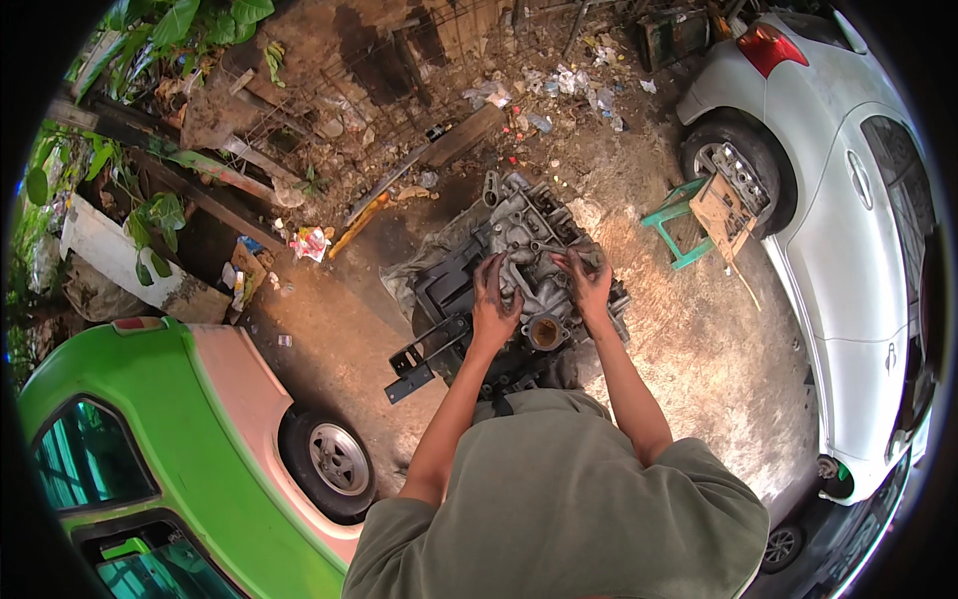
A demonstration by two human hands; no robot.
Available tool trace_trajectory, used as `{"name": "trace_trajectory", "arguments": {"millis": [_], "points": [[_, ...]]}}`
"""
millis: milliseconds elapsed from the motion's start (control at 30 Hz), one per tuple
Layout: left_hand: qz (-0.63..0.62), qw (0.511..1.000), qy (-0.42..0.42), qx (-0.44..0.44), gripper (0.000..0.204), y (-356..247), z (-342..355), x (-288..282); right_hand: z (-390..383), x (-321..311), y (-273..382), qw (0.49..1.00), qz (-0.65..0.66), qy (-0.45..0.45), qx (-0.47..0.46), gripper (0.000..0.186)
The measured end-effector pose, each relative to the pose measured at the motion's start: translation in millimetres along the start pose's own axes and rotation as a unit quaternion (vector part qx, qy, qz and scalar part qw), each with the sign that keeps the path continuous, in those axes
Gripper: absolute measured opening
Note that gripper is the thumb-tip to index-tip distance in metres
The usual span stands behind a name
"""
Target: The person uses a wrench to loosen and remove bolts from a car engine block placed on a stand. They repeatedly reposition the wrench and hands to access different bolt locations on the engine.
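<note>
In front of me stands a car engine, grey and grimy, with cast-metal parts on top. My left hand is closed round the left side of a grey cast-metal engine part, its thumb on the near side. On the right of the same part, my right hand grips with curled fingers, and both hands are blackened with grease. Whether the part is loose or fixed to the engine I cannot tell. Close below it a round brownish opening faces up. Black brackets stick out at the engine's lower left.
A green car is at left, a silver car at right. Beside the silver car's wheel, a green stool bears cardboard and a metal engine part. Litter and a wooden plank lie beyond the engine.
</note>
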State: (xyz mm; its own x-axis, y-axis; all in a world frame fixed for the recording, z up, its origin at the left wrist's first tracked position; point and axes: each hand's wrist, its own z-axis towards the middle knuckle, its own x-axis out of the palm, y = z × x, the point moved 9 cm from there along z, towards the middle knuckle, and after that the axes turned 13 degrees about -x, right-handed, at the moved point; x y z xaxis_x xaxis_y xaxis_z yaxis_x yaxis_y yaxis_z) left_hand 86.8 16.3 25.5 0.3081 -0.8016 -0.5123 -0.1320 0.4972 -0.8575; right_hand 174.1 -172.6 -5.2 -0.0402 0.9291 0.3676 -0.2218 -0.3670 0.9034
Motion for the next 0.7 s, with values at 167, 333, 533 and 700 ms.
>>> {"name": "trace_trajectory", "arguments": {"millis": [167,333,533,700], "points": [[-0.054,0.997,0.015,-0.05,0.065,3,-1,0,-3,-9,-5,0.999,0.001,-0.027,0.032,0.014],[-0.021,1.0,-0.017,0.002,0.065,-2,0,-3,36,-11,-25,0.99,-0.113,0.02,0.08,0.016],[-0.023,0.999,0.012,-0.035,0.066,5,1,3,108,56,-63,0.914,-0.347,0.205,-0.036,0.022],[-0.019,0.999,0.013,-0.026,0.066,2,0,1,103,101,-85,0.842,-0.416,0.343,0.0,0.028]]}}
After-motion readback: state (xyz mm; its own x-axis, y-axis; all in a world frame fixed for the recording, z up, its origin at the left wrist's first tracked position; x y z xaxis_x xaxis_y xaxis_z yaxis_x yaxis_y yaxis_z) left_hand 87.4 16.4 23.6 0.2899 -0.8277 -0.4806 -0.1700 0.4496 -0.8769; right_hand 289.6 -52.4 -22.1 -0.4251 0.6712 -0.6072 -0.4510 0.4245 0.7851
